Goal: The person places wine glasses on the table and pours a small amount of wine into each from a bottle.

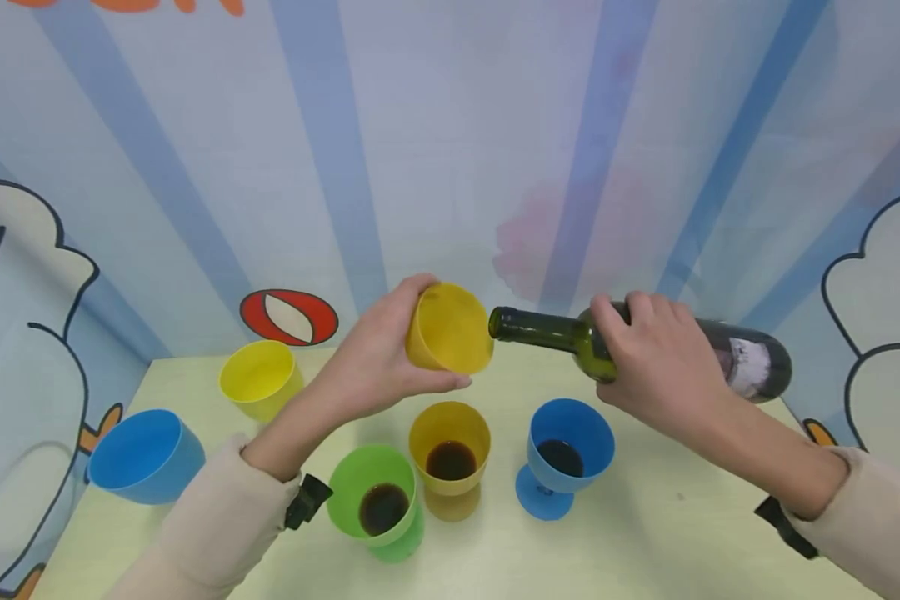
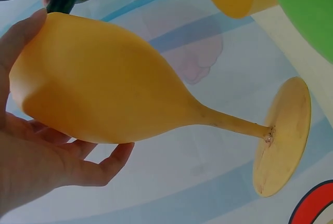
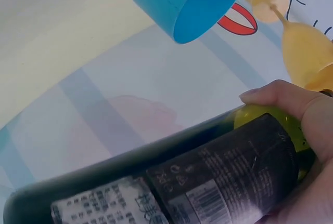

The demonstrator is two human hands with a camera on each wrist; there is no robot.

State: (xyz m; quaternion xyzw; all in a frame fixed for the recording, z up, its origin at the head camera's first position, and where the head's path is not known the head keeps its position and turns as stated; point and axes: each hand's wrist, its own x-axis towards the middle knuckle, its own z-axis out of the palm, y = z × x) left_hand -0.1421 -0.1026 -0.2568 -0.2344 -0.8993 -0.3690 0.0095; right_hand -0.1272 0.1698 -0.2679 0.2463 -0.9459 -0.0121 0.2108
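Note:
My left hand [image 1: 378, 354] grips a yellow goblet [image 1: 453, 329] by its bowl, thumb on one side and fingers on the other. In the left wrist view its thin stem and round foot [image 2: 283, 138] show. A dark green wine bottle [image 1: 543, 331] lies nearly level in my right hand [image 1: 656, 358], which wraps round its shoulder. The bottle's mouth is right at the goblet's rim, and the rim tips toward it. Dark labels cover the bottle's side in the right wrist view. Below the hands, a yellow goblet [image 1: 450, 425], a green goblet [image 1: 367, 467] and a blue goblet [image 1: 585, 425] hold dark liquid.
On the pale table [image 1: 630, 550], a yellow cup [image 1: 258, 379] and a blue cup [image 1: 146, 458] stand at the left, with no liquid visible inside. A striped printed backdrop [image 1: 450, 150] rises behind the table's back edge, and cartoon side walls flank it.

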